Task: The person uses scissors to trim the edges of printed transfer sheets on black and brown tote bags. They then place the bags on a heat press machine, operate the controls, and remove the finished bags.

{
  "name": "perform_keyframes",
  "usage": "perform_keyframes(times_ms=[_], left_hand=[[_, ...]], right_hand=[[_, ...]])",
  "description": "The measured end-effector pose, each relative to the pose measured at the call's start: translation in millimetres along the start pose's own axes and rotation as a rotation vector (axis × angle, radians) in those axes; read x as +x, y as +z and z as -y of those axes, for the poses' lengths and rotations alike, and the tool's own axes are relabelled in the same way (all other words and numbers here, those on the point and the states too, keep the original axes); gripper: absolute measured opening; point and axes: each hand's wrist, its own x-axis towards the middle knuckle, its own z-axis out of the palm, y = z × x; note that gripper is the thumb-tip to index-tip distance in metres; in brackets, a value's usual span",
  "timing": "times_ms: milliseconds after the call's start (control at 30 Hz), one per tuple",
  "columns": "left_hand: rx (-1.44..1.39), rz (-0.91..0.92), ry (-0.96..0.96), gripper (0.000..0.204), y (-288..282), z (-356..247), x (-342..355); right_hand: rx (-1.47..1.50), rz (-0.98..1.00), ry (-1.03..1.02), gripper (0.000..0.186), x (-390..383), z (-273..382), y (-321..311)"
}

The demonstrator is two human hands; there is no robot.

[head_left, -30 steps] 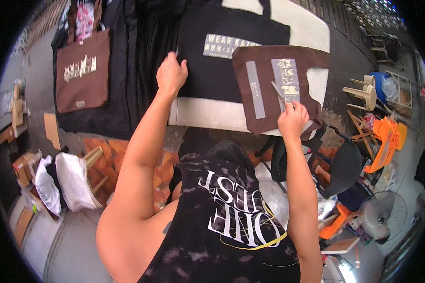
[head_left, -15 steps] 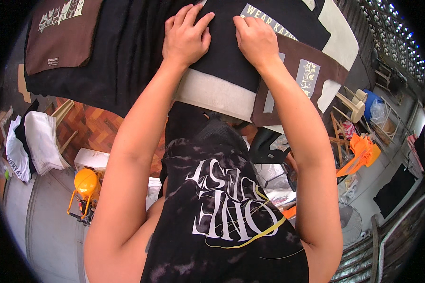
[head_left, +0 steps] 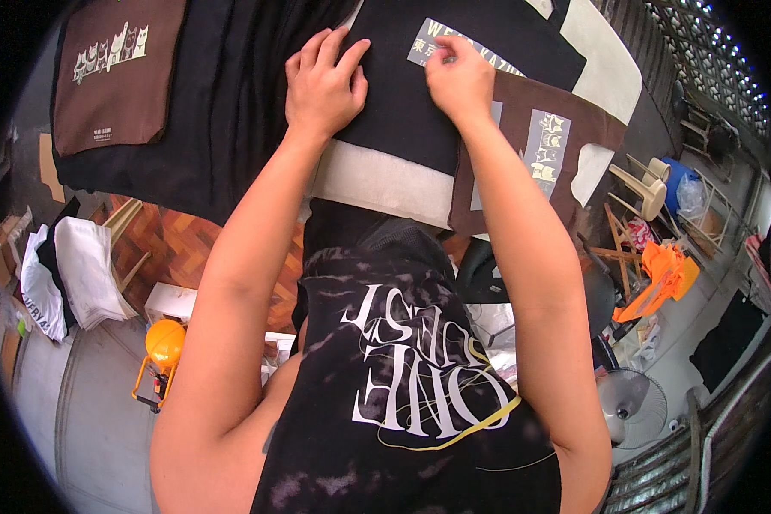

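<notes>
A black cloth piece (head_left: 394,107), seemingly a garment, lies over the pale padded board (head_left: 385,176). On its left side my left hand (head_left: 324,86) rests with fingers spread, holding nothing. My right hand (head_left: 461,81) hovers on or just over a grey printed transfer strip (head_left: 420,51) with pale lettering on the black cloth. Its thumb and forefinger are pinched together; whether they hold anything is too small to tell. Under my right wrist lies a brown cloth piece (head_left: 595,124) bearing a grey strip with a row of pale cat figures (head_left: 550,141).
At the left, another brown cloth (head_left: 116,98) printed with cats lies on black fabric (head_left: 210,111). Below stand a stack of white cloth (head_left: 90,265) and an orange-yellow lamp-like object (head_left: 164,343). To the right are a stool (head_left: 642,188), orange cloth (head_left: 664,274) and a fan (head_left: 632,407).
My right hand has curled into a pinch and uncovered the strip's left end. My left hand stays spread on the black cloth. The whole view has shifted slightly.
</notes>
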Motion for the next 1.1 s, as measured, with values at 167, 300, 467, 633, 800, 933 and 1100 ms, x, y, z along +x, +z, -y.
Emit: perform_keyframes(times_ms=[167,300,467,633,800,933,1100], left_hand=[[0.001,-0.002,0.008,0.042,-1.0,-4.2,2.0],[0.008,-0.003,0.011,0.042,-1.2,-2.6,0.7],[-0.003,-0.006,0.005,0.042,-1.1,-2.7,1.4],[-0.009,0.002,-0.005,0.041,-0.7,-4.0,0.7],[-0.007,-0.004,0.002,0.040,-1.5,-4.0,1.2],[-0.011,-0.001,0.000,0.040,-0.6,-3.7,1.6],[-0.021,0.009,-0.007,0.041,-2.8,-6.1,0.2]], right_hand=[[-0.299,-0.051,-0.694,0.033,0.6,-2.3,5.3],[-0.297,0.026,-0.658,0.032,2.1,0.1,5.3],[0.007,0.032,-0.007,0.029,4.5,5.4,6.1],[0.103,0.117,0.237,0.029,10.6,1.6,0.1],[0.173,0.122,0.214,0.030,6.4,6.3,-5.6],[-0.073,-0.139,-0.353,0.027,-15.7,-11.5,-16.4],[-0.476,-0.160,0.069,0.069,-87.9,-62.6,-34.0]])
